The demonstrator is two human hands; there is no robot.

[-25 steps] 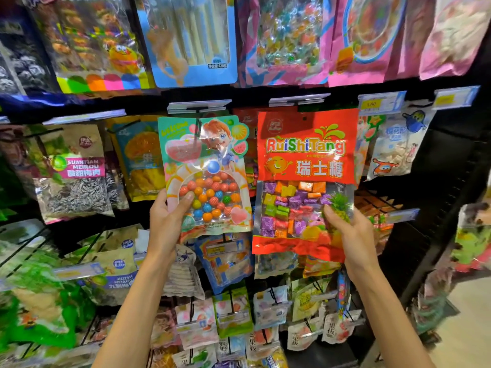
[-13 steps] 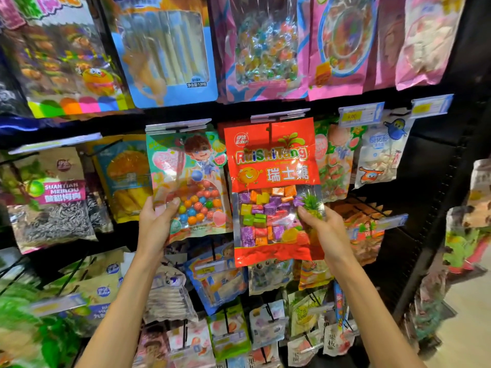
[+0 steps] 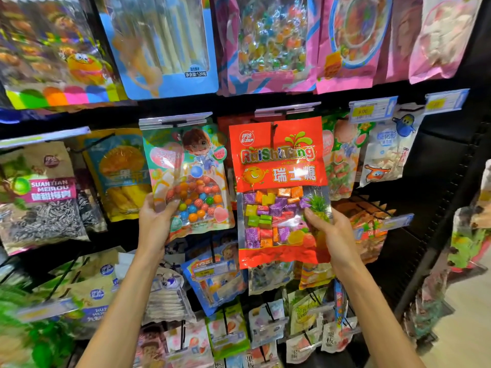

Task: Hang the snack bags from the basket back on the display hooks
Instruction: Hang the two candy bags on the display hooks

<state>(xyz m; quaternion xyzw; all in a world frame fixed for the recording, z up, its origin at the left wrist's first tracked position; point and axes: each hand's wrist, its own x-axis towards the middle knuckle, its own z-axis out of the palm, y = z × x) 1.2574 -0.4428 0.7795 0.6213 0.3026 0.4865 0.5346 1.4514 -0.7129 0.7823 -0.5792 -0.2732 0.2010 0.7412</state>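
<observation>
**Two bags held up at the hooks**

We see the left hand (image 3: 156, 224) gripping the gumball bag (image 3: 188, 179) and the right hand (image 3: 332, 235) gripping the red candy bag (image 3: 279, 166), both raised against the display. Price tags (image 3: 175, 119) hide the hooks, so we cannot tell whether either bag hangs.

In my left hand (image 3: 156, 221) I hold the gumball bag (image 3: 186, 179), a pastel pouch with a cartoon child on top and coloured balls behind its clear window; it stands upright with its top edge right under a price-tag strip. At three o'clock of it, just beside it, my right hand (image 3: 332, 235) grips the red RuiShiTang bag (image 3: 279, 189) by its lower right edge, upright too, wrapped square candies showing through its window.
</observation>
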